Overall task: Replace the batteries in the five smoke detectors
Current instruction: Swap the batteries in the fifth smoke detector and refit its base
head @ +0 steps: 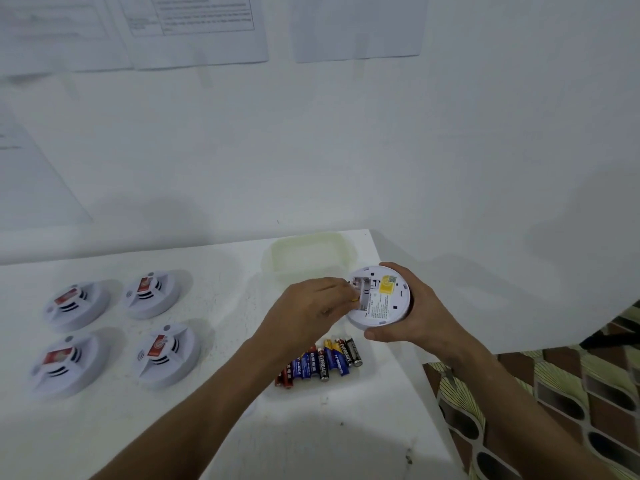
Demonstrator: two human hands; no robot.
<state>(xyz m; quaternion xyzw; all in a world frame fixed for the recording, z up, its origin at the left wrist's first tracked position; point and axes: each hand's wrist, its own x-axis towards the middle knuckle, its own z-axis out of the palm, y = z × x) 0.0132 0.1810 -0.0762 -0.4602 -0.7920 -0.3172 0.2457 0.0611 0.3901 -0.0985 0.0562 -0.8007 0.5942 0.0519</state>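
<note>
While the right hand (412,315) cups the flipped smoke detector (379,296) above the table's (214,427) far corner, the left hand (311,308) is pinching something yellowish at the battery bay; I'd steady the shell, check polarity; spare batteries (320,362) lie just below.

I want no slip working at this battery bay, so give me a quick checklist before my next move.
1. Held detector gripped by right hand: ok.
2. Battery bay uncovered, facing up: ok.
3. Left hand fingertips at the bay: ok.
4. Whether cells are in the bay: cannot tell.
5. Loose batteries within reach on the table: ok.
6. Four other detectors lying apart at left: ok.
</note>
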